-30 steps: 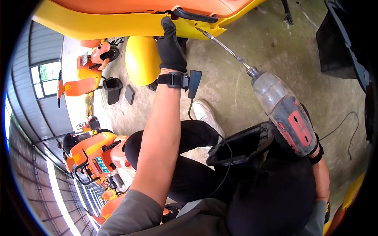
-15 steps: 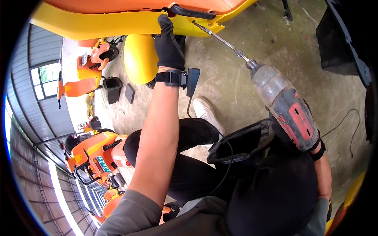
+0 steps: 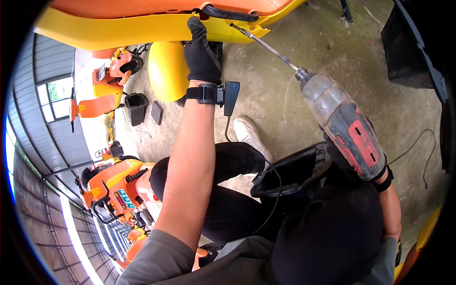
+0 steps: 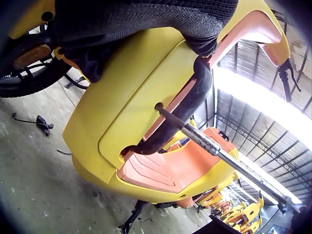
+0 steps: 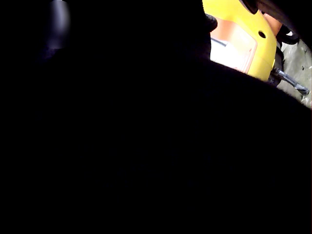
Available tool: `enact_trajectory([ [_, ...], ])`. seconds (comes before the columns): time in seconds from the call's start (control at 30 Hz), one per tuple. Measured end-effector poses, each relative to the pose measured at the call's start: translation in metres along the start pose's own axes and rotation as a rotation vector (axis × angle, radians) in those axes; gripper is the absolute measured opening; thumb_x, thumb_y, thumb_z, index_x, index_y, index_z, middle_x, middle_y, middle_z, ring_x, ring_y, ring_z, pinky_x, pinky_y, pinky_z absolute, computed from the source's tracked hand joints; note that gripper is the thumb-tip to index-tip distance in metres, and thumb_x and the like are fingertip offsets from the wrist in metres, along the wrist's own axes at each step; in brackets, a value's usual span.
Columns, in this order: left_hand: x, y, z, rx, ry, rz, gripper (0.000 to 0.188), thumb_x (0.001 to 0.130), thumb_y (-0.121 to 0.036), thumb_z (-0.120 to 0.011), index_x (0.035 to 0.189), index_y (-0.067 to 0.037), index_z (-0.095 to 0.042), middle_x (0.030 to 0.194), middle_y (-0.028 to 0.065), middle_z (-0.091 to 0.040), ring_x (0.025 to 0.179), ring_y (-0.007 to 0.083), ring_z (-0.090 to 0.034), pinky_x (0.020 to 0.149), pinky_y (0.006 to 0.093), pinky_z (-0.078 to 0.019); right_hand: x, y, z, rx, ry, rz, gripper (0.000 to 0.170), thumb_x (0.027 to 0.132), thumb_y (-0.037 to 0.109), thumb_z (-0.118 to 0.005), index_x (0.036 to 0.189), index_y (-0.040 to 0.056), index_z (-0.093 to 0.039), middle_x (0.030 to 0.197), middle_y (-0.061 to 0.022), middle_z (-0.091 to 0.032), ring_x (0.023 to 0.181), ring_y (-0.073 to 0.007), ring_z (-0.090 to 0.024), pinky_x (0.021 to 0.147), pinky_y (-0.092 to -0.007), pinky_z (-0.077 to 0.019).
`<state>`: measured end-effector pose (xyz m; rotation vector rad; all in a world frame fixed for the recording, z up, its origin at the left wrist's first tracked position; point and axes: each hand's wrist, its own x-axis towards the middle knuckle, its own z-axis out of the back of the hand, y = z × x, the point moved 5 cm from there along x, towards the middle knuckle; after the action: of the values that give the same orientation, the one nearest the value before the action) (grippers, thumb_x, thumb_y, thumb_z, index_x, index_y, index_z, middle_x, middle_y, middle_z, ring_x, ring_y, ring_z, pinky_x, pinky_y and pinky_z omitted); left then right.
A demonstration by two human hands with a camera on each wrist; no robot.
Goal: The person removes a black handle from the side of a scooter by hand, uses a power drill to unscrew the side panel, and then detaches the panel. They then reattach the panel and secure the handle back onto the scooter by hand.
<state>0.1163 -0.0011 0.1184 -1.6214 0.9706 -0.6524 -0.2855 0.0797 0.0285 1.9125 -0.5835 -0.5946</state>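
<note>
A scooter's yellow side panel runs along the top of the head view, beside its orange body. My gloved left hand grips the panel's edge, with the thumb on the near face; in the left wrist view the dark glove wraps over it. In my gloved right hand, partly hidden behind the tool, is a worn grey and red impact driver. Its long steel bit slants up to the panel. The left wrist view has the tip at a round hole, near a black grab bar.
A black bin stands between my legs, and a larger black box is at the right. A yellow rounded part lies beside my left hand. More scooters line the left. A thin cable trails on the concrete floor.
The impact driver has moved slightly up and left, bringing its bit tip from just below the hole to the hole. My left hand keeps its grip on the panel as the view shifts a little.
</note>
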Motion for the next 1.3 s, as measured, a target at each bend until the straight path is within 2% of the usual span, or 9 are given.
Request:
enact_trajectory([
  [0.47,-0.006,-0.005,-0.004,0.113,-0.074,-0.021,0.050,0.086,-0.049,-0.066,0.118,-0.013,-0.054,0.101,-0.0030,-0.059,0.091,0.0101,-0.057,0.072,0.0277,-0.0480,0.004,-0.007,-0.001,-0.275,0.024,0.028,0.068,0.088,0.022,-0.065,0.144,0.0042,-0.032,0.142,-0.0097,-0.042,0.128,-0.0196,-0.044,0.109,-0.0347,-0.0339],
  [0.57,-0.005,-0.004,-0.005,0.079,-0.040,-0.023,0.049,0.087,-0.048,-0.066,0.117,-0.011,-0.055,0.101,-0.0016,-0.059,0.090,0.0107,-0.057,0.072,0.0267,-0.0486,0.004,-0.014,-0.006,0.325,-0.061,-0.106,0.069,0.087,0.024,-0.065,0.144,0.0038,-0.032,0.143,-0.0105,-0.042,0.129,-0.0212,-0.044,0.108,-0.0350,-0.0337],
  [0.63,-0.003,-0.003,-0.009,0.140,0.020,-0.031,0.061,0.087,-0.062,-0.055,0.120,-0.011,-0.055,0.108,0.0066,-0.063,0.101,0.0227,-0.058,0.089,0.0333,-0.0466,0.010,0.009,-0.011,-0.389,0.030,0.170,0.069,0.087,0.026,-0.065,0.144,0.0032,-0.032,0.143,-0.0115,-0.042,0.128,-0.0228,-0.044,0.108,-0.0354,-0.0335],
  [0.77,-0.002,-0.003,-0.008,0.109,0.026,-0.074,0.059,0.086,-0.060,-0.056,0.120,-0.011,-0.056,0.112,0.0065,-0.062,0.104,0.0226,-0.058,0.092,0.0345,-0.0465,0.011,0.018,-0.013,0.152,-0.001,0.012,0.067,0.088,0.024,-0.063,0.143,0.0015,-0.033,0.142,-0.0124,-0.041,0.128,-0.0243,-0.043,0.108,-0.0363,-0.0316],
  [0.9,-0.002,-0.004,-0.010,0.104,0.060,-0.061,0.058,0.086,-0.058,-0.058,0.122,-0.012,-0.055,0.114,0.0061,-0.061,0.107,0.0225,-0.056,0.093,0.0353,-0.0461,0.012,0.025,-0.015,0.029,0.058,0.038,0.066,0.088,0.023,-0.063,0.143,0.0017,-0.033,0.141,-0.0119,-0.042,0.127,-0.0236,-0.044,0.108,-0.0363,-0.0324],
  [1.0,-0.006,-0.004,-0.011,0.113,0.031,-0.074,0.058,0.086,-0.058,-0.058,0.122,-0.012,-0.054,0.112,0.0060,-0.062,0.105,0.0224,-0.057,0.092,0.0347,-0.0469,0.008,0.008,-0.013,0.357,-0.005,-0.138,0.065,0.088,0.023,-0.062,0.143,0.0018,-0.034,0.141,-0.0116,-0.043,0.127,-0.0226,-0.044,0.107,-0.0362,-0.0337],
  [1.07,-0.005,-0.004,-0.010,0.110,0.014,-0.083,0.058,0.086,-0.058,-0.058,0.122,-0.011,-0.054,0.111,0.0061,-0.062,0.104,0.0223,-0.058,0.091,0.0343,-0.0476,0.012,0.020,-0.013,-0.177,0.052,0.122,0.066,0.089,0.026,-0.061,0.143,0.0014,-0.033,0.142,-0.0118,-0.042,0.128,-0.0228,-0.043,0.108,-0.0363,-0.0325],
  [1.17,-0.004,-0.004,-0.007,0.098,0.022,-0.082,0.059,0.086,-0.058,-0.058,0.120,-0.010,-0.055,0.109,0.0067,-0.062,0.100,0.0220,-0.059,0.088,0.0336,-0.0485,0.012,0.021,-0.017,0.293,0.017,-0.098,0.068,0.088,0.027,-0.063,0.143,0.0011,-0.034,0.142,-0.0126,-0.042,0.128,-0.0240,-0.043,0.108,-0.0364,-0.0320],
  [1.3,-0.004,-0.004,-0.009,-0.024,0.043,-0.035,0.050,0.088,-0.043,-0.066,0.122,-0.008,-0.053,0.107,0.0013,-0.060,0.099,0.0148,-0.058,0.084,0.0309,-0.0499,0.014,0.020,-0.012,-0.061,0.037,0.048,0.071,0.085,0.027,-0.066,0.143,0.0016,-0.034,0.141,-0.0129,-0.043,0.128,-0.0245,-0.044,0.108,-0.0365,-0.0321],
])
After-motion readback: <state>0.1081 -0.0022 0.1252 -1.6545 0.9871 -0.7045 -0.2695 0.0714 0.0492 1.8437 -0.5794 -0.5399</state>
